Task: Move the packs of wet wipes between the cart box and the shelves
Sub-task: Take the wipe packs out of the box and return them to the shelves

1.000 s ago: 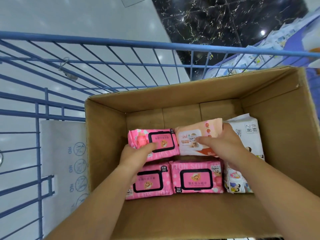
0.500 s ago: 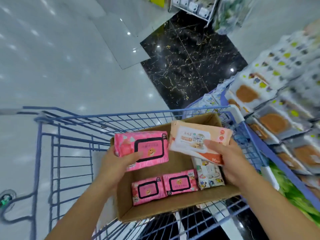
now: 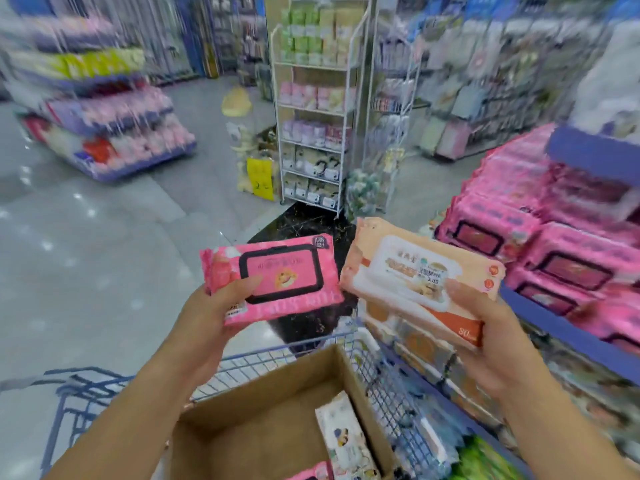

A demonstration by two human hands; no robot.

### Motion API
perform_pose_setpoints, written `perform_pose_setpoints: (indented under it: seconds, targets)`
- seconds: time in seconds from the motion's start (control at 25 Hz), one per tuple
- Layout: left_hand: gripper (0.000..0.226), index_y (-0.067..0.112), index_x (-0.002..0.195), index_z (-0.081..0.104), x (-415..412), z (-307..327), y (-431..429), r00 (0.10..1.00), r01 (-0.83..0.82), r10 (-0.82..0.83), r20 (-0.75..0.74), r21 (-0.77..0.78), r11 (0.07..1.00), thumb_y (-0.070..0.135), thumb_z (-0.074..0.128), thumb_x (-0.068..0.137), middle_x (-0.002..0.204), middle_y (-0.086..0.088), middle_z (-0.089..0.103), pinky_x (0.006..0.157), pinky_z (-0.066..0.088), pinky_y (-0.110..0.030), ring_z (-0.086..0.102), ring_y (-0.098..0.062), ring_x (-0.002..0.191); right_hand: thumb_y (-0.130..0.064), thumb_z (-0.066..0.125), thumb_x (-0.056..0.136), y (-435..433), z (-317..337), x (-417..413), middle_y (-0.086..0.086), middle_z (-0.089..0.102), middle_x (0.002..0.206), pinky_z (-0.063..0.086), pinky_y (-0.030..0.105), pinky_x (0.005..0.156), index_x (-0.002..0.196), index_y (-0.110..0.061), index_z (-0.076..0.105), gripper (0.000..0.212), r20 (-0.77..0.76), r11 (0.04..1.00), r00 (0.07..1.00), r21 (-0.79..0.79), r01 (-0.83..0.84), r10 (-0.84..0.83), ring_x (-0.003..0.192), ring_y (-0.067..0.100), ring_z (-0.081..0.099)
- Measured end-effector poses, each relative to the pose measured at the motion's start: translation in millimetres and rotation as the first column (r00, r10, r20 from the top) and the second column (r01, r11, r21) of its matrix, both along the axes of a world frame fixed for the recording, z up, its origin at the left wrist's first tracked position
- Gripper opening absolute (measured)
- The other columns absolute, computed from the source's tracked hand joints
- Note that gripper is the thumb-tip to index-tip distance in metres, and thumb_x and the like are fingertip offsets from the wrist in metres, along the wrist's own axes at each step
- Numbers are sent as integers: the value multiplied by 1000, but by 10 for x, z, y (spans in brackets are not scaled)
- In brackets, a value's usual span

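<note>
Nearest, at six o'clock: open brown cardboard box (image 3: 277, 403) seated in a blue wire shopping cart (image 3: 384, 368), with a white printed pack of wipes (image 3: 343, 434) leaning against its right wall and the corner of another pink pack (image 3: 313, 472) just showing at the bottom edge.

Above the box, both arms raised. Left hand (image 3: 211, 317) at about ten o'clock from the box, closed on a pink plastic wet-wipe pack with a black-framed flip lid (image 3: 273, 278): thumb (image 3: 246, 284) across the front, other fingers hidden behind. Right hand (image 3: 485, 327) at about two o'clock, closed on a peach-and-white wet-wipe pack with a white lid (image 3: 419, 271): thumb on the front near the lid, fingers underneath. Packs held label-up, side by side, nearly touching at the inner corners, probably for matching each one to its slot.

Farther, at three o'clock: blue-edged shelving (image 3: 568, 327) stacked with matching pink packs (image 3: 571, 251), likely home for the left-hand pack; peach packs (image 3: 422, 348) on a lower tier beside the cart.

Beyond, at twelve o'clock: white wire rack (image 3: 315, 109) of boxed goods, blurred.
</note>
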State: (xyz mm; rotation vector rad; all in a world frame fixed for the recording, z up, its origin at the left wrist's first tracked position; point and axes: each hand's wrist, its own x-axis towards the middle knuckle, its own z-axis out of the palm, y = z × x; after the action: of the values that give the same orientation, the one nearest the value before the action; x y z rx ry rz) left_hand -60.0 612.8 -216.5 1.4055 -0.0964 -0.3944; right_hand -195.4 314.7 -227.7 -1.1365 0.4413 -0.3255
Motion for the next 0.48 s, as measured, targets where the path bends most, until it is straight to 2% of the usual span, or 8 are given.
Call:
perform_pose_setpoints:
  seconds: [0.08,0.16,0.28,0.48]
  targets:
    - [42,17,111,75,-122,349,-397,996,40,-36,82,-41,998,21,78,69,109,-4,80,84,54,-37,75,-19,101,-21,73,74,-317,396,-261,12,73,119,63,46,78,128,-12,62,56,104,999,994,-17,31,-29,100,33,73]
    - [42,16,112,74,-254,616,-821,988,81,-72,136,-67,994,24,72,71,107,-4,80,84,53,-37,75,-19,99,-17,65,76,-665,693,-564,12,75,113,64,38,69,123,-9,64,48,165,996,984,-30,80,-74,92,28,75]
    - [52,16,118,72,-503,938,-1535,966,187,-173,195,-58,981,23,84,69,111,-4,79,90,53,-40,74,-22,104,-17,60,78,-1198,1025,-1104,12,75,114,63,32,65,125,-9,63,47,222,983,961,-54,178,-162,93,28,76]
    - [59,16,116,75,-966,1204,-2778,915,337,-313,254,-57,940,32,92,62,113,-6,79,88,53,-41,75,-25,106,-12,59,77,-2137,1282,-2041,14,74,115,63,34,67,123,-8,64,47,304,938,900,-51,343,-313,95,31,75]
